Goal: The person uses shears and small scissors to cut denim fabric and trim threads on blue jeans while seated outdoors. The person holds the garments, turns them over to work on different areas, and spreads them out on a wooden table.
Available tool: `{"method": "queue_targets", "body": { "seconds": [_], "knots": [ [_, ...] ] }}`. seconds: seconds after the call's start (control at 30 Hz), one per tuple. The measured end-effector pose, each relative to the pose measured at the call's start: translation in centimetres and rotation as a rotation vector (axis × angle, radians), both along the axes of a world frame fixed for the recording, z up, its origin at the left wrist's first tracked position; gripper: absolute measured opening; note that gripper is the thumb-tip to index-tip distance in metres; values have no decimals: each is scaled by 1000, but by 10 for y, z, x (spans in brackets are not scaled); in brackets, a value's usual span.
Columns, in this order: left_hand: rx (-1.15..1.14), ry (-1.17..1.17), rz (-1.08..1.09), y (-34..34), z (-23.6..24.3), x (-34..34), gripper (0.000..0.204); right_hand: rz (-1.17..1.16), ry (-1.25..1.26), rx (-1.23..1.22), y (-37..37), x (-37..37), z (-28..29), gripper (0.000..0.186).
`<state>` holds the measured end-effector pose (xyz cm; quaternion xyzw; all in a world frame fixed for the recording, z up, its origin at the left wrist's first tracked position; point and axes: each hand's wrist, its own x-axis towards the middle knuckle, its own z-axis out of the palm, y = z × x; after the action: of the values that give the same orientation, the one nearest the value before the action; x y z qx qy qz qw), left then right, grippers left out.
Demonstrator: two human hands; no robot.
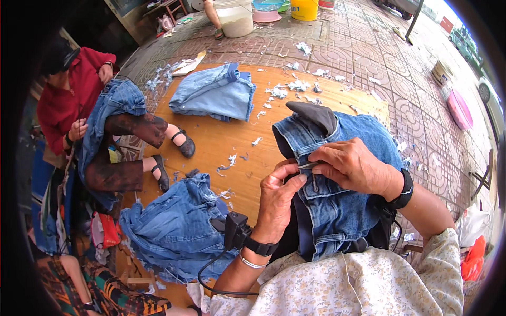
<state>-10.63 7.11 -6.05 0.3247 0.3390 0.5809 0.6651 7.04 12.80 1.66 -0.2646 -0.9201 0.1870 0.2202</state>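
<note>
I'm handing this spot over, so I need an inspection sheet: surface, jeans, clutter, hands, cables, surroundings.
Surface: wooden board on patterned paving.
Jeans: held jeans before the person; folded jeans toward the board's far side; denim heap at left.
Clutter: frayed scraps across board and paving.
Hands: left hand pinches the waistband; right hand seems to pinch a thin pale strip, kind unclear.
Cables: black cable looping by the left forearm.
Surroundings: co-worker in red, left; white bucket and yellow bucket beyond.

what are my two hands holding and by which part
Your left hand grips the blue jeans at the front, near the waistband; your right hand seems to pinch a thin pale thing there, too small to identify.
</note>
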Motion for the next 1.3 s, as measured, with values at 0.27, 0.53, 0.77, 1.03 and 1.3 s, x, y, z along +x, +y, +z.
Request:
{"method": "queue_targets", "body": {
  "seconds": [0.27,0.53,0.77,1.03,1.3],
  "knots": [
    [-36,4,-13,-1,1,2,15,-91,258,-199,2,10,-9,16],
    [516,987,426,4,34,-6,18,-441,584,-794,-7,50,-12,21],
    [749,1574,343,21,55,23,16,-380,486,-604,-22,52,-16,24],
    [519,922,143,38,25,31,11,-362,439,-418,-24,55,-21,22],
    [57,208,-81,36,25,24,9,-255,174,-88,-21,47,-10,18]
  ]
}}
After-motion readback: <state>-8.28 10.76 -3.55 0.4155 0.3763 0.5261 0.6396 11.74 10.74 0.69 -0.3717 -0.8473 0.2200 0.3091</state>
